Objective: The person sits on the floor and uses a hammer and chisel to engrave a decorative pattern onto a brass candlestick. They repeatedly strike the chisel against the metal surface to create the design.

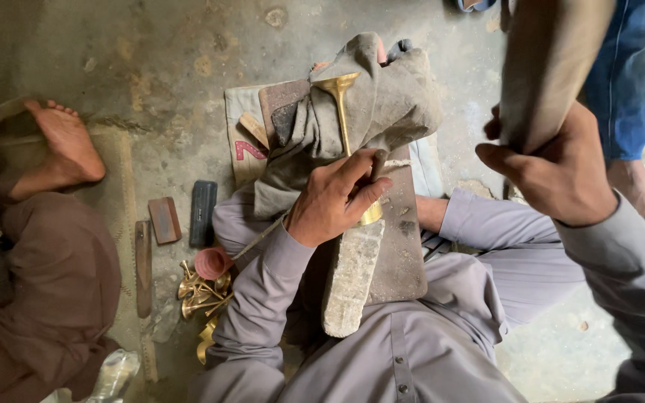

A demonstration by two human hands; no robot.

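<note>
Right hand (558, 168) up close to the lens, raised high at the right, fingers wrapped tight around a thick wooden mallet (550, 63) whose head runs out past the top edge. Lower down, the left hand (334, 201) comes in over the lap, wrist bent, fingers closed on a slim metal punch (377, 166) set against a brass stem piece (345, 112). That brass piece lies along a grey cloth (367, 112) bunched over a flat board (401, 246), flared end pointing away, with a rough stone block (349, 276) angled beneath the hand. Board sits across the person's knees, edges free on both sides. To the left on the concrete floor (166, 60): a pile of brass pieces (203, 295), a pink cup (212, 263), a black block (203, 213), a brown block (164, 220). Another person's bare foot (69, 142) rests well apart at far left.
</note>
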